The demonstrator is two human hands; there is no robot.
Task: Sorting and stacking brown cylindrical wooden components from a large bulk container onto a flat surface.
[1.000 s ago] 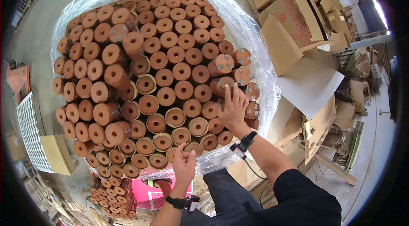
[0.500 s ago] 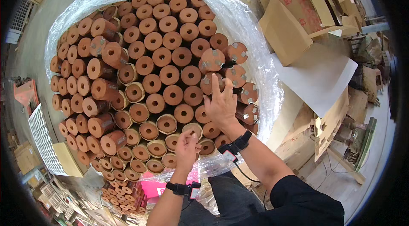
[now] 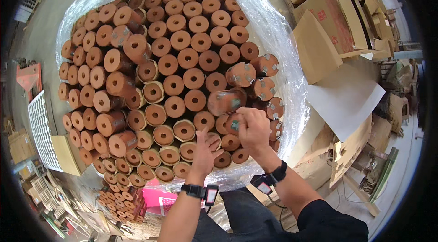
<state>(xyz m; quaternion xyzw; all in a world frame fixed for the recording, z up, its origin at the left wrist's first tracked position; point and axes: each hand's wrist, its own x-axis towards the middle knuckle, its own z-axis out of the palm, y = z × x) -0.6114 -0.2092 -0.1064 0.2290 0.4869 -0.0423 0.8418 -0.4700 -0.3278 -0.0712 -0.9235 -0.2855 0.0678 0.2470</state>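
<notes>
Rows of reddish-brown cylinders, most with a round hole in the end, stand packed together before me. One tilted, blurred brown cylinder lies partly over its neighbours. At its near edge my right hand is closed, fingers curled against it; the exact grip is partly hidden. Beside my right fingers is a cylinder with a dark green patch. My left hand hovers over the nearer cylinders with its fingers apart, holding nothing. Cylinders with metal clips on their ends stand to the right.
Clear plastic wrap rings the stack. Open cardboard boxes and a white sheet lie to the right. On the left are a white perforated panel and a red metal object. A smaller pile of cylinders sits lower left.
My right hand has drawn back from a cylinder's top and curled its fingers. A cylinder there is now tilted. My left hand has opened its fingers. The view has shifted slightly.
</notes>
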